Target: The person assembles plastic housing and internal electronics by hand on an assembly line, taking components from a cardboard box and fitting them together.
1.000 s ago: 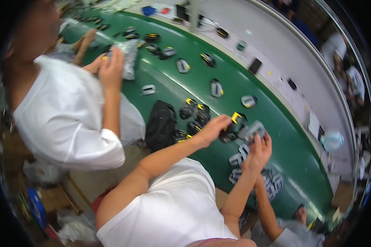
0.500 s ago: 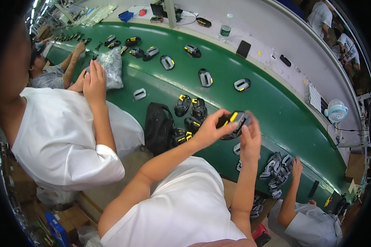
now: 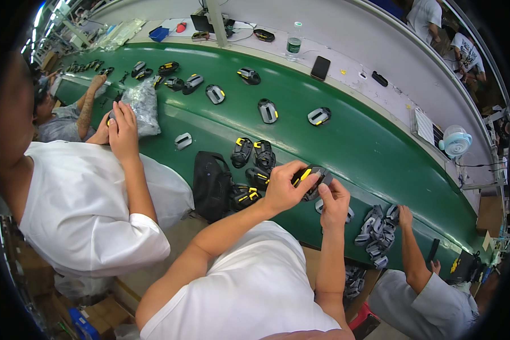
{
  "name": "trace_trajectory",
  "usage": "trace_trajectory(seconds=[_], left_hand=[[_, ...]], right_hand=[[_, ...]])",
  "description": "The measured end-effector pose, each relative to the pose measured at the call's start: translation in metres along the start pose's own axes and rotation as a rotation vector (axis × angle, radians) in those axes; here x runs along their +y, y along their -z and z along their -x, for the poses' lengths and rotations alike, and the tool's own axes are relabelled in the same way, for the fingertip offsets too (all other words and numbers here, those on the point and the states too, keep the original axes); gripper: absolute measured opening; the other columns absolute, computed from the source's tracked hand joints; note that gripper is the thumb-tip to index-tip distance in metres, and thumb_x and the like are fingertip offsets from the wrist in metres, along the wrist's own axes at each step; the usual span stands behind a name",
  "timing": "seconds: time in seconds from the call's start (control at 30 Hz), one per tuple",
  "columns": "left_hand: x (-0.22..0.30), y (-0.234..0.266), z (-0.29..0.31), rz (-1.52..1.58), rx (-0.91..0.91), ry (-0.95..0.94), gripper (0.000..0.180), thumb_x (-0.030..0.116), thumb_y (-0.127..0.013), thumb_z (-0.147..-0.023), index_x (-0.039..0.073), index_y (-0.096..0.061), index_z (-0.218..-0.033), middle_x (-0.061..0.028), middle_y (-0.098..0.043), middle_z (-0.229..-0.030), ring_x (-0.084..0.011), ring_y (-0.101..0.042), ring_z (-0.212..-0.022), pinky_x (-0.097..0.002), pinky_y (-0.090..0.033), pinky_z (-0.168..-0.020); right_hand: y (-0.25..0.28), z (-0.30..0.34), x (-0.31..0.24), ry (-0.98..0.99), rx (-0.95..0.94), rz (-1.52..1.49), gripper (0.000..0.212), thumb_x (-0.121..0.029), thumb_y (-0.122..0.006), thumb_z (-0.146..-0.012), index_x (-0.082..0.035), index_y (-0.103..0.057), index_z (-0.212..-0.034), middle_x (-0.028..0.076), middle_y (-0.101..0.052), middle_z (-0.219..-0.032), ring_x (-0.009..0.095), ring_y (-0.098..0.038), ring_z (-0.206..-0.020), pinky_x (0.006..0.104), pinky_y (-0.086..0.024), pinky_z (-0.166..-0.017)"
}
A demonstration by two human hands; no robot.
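Observation:
Between my two hands is a black-and-grey plastic housing (image 3: 311, 191) with a yellow strip, held above the green bench and partly hidden by my fingers. My left hand (image 3: 285, 188) is closed around its left side, the thumb lying across it. On its right edge, the fingertips of my right hand (image 3: 335, 203) pinch near a grey portion. Just left of my left hand, several black housings with yellow parts (image 3: 264, 154) lie in a cluster. Below the hands, pale grey parts (image 3: 319, 206) rest on the bench, partly covered by my right hand.
A black bag (image 3: 211, 184) lies left of my hands, and a pile of grey parts (image 3: 375, 233) lies to the right, where a co-worker's hand (image 3: 404, 216) touches it. Another co-worker (image 3: 90, 192) works close on my left. A bottle (image 3: 293, 42) and phone (image 3: 320, 68) stand along the far ledge.
The view has swung slightly to the right. The housing has turned in my hands, and my right fingers have closed in on its right edge. The co-worker's hand at the right stays by the grey pile.

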State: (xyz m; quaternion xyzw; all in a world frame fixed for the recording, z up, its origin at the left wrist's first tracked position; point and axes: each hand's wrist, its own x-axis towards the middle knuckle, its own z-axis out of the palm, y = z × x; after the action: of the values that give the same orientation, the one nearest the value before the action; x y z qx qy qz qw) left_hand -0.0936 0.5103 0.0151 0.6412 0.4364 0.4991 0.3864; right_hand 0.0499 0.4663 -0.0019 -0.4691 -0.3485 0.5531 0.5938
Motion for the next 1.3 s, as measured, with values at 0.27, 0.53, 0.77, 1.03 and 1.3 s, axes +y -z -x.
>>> trace_trajectory(seconds=[0.27,0.53,0.77,1.03,1.3], left_hand=[[-0.004,0.012,-0.041,0.734,-0.24,0.472,0.051,0.047,-0.042,-0.092,0.0,-0.058,-0.101,-0.0063,-0.059,-0.091,-0.0125,-0.055,-0.081,-0.0257,-0.044,-0.074],[-0.009,-0.012,-0.019,0.485,-0.362,0.288,0.031,0.026,-0.052,-0.09,-0.004,-0.057,-0.099,-0.0009,-0.057,-0.079,-0.005,-0.048,-0.072,-0.0225,-0.042,-0.064],[-0.011,-0.023,-0.005,0.458,-0.207,0.158,0.03,0.028,-0.052,-0.089,-0.002,-0.053,-0.088,0.0002,-0.051,-0.067,-0.0043,-0.045,-0.061,-0.0222,-0.039,-0.053],[-0.003,-0.036,0.002,0.668,-0.097,0.301,0.034,0.03,-0.048,-0.092,0.0,-0.053,-0.077,0.004,-0.046,-0.066,-0.0035,-0.039,-0.063,-0.0203,-0.034,-0.055],[-0.011,-0.041,0.008,0.492,-0.12,0.305,0.033,0.031,-0.05,-0.091,0.0,-0.051,-0.078,0.0034,-0.045,-0.065,-0.0032,-0.037,-0.061,-0.0201,-0.031,-0.052]], right_hand=[[-0.001,-0.005,-0.068,1.022,-0.067,1.124,0.037,-0.001,-0.072,-0.051,-0.013,-0.07,-0.086,0.005,-0.061,-0.099,0.03,-0.053,-0.1,0.0388,-0.045,-0.084],[0.013,0.004,-0.045,0.813,-0.143,0.965,0.041,0.003,-0.067,-0.051,-0.014,-0.07,-0.089,0.012,-0.052,-0.121,0.036,-0.043,-0.119,0.0408,-0.041,-0.094],[0.011,0.013,-0.033,0.401,0.058,-0.019,0.05,-0.024,-0.059,-0.08,0.008,-0.047,-0.117,0.015,-0.048,-0.122,0.022,-0.046,-0.114,0.0337,-0.042,-0.089],[0.016,0.01,-0.003,0.125,0.054,0.059,0.048,-0.028,-0.066,-0.078,0.007,-0.055,-0.109,0.005,-0.059,-0.097,0.01,-0.052,-0.087,0.0226,-0.042,-0.077],[0.024,0.006,0.007,0.171,0.134,0.164,0.038,-0.022,-0.061,-0.08,0.006,-0.055,-0.106,0.003,-0.058,-0.088,0.008,-0.05,-0.076,0.0217,-0.04,-0.068]])
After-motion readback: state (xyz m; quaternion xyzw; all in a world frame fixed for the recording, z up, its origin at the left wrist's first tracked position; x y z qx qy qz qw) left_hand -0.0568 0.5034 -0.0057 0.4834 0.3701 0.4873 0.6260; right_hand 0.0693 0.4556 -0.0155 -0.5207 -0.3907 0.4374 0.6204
